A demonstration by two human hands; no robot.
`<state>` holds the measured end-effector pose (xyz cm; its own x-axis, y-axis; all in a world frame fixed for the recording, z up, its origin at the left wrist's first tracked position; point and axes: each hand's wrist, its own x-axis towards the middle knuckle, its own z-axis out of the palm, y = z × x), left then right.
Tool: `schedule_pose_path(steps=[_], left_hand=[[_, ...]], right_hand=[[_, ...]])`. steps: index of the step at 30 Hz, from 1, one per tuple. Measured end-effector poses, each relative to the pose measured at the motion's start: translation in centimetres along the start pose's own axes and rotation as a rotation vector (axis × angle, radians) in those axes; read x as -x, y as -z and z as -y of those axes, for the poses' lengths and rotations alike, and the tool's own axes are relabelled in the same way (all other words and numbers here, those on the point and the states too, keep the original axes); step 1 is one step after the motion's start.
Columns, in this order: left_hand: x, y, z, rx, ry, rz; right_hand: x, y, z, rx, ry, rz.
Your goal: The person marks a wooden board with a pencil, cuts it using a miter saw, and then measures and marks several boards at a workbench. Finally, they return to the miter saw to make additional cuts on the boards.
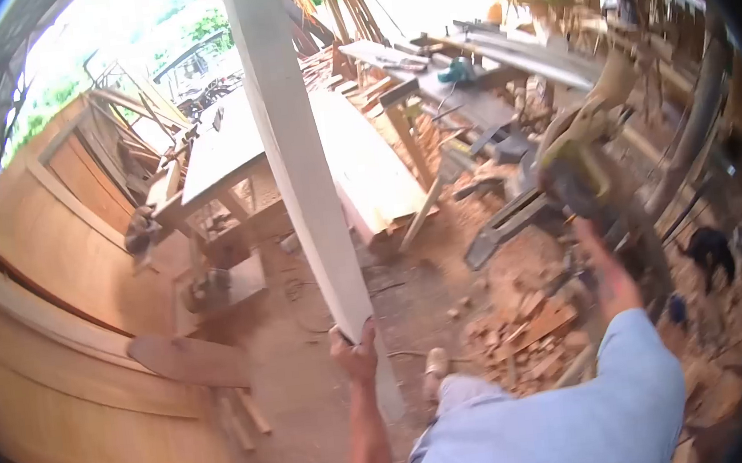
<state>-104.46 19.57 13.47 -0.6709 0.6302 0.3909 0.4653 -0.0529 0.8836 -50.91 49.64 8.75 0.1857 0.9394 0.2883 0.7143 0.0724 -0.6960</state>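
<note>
My left hand [356,351] is wrapped round the lower part of a long, pale, square wooden post [296,149]. The post stands tilted in front of me, with its upper end leaning slightly left. My right arm reaches forward to the right, and the blurred right hand [586,236] is up against a power saw [575,167] with a dark body and a yellowish part. Whether those fingers grip the saw is not visible. Below the saw, a metal base or fence [513,227] sticks out to the left.
Wood offcuts [533,336] and sawdust cover the floor below the saw. Large wooden panels [73,287] lean at left. Behind the post are a pale-topped table [221,161] and a light board [374,173]. A workbench [475,101] holds a teal power tool [457,71].
</note>
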Motion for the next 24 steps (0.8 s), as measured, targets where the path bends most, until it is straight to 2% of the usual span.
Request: schedule_pose_path(steps=[1, 3, 5, 8, 11, 12, 15, 18, 20, 24], left_hand=[[-2.0, 0.1, -0.4, 0.036, -0.052, -0.001], [-6.3, -1.7, 3.7, 0.112, -0.177, -0.033], [-9.3, -0.7, 5.5, 0.020, -0.104, 0.098], [-14.1, -0.7, 6.5, 0.134, 0.007, 0.316], [-19.7, -2.3, 6.6, 0.125, -0.091, 0.465], [-21.0, -2.9, 6.4, 0.095, -0.029, 0.536], [-24.9, -6.2, 8.8, 0.106, 0.017, 0.674], [-29.6, -10.6, 11.7, 0.129, 0.098, 0.849], [-32.0, -12.9, 13.5, 0.155, 0.137, 0.963], [-38.5, -20.1, 14.9, 0.192, 0.154, 1.136]], right_hand=[[0.4, -0.4, -1.2, -0.045, -0.072, 0.012], [3.4, 1.0, -4.0, -0.026, -0.113, -0.053], [8.3, 1.9, -5.4, -0.004, -0.195, -0.076], [13.6, 3.3, -4.0, 0.035, -0.298, -0.131], [16.1, 3.4, -0.8, 0.048, -0.363, -0.187], [16.0, 3.2, 0.5, 0.048, -0.363, -0.200], [12.9, 1.5, 4.7, 0.028, -0.318, -0.234], [6.2, -1.2, 7.5, 0.023, -0.227, -0.255], [0.8, -2.7, 7.6, 0.031, -0.181, -0.274], [-2.4, -4.1, 6.5, 0.118, -0.260, -0.366]])
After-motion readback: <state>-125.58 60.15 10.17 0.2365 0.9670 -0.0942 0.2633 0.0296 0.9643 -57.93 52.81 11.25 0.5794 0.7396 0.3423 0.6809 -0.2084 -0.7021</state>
